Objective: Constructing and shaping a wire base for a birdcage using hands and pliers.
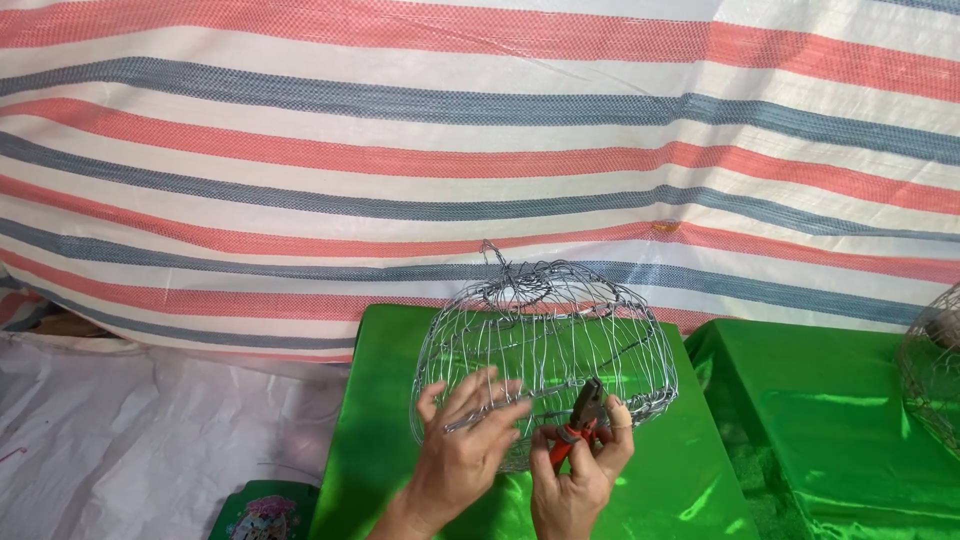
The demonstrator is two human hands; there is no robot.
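Note:
A rounded frame of bent silver wire (545,330), shaped like a pumpkin or cage, sits on a table draped in shiny green cloth (680,480). My left hand (462,450) presses on the frame's near lower side, fingers spread and pinching a wire strand. My right hand (578,480) grips pliers with orange-red handles (578,420), and their dark jaws touch the wire at the frame's lower front. Both hands are close together at the near edge of the frame.
A second table with green cloth (850,430) stands at right, with part of another wire frame (935,365) at the edge. A red, blue and white striped tarp (480,150) hangs behind. A green printed box (265,515) lies on the white sheet (150,440) below left.

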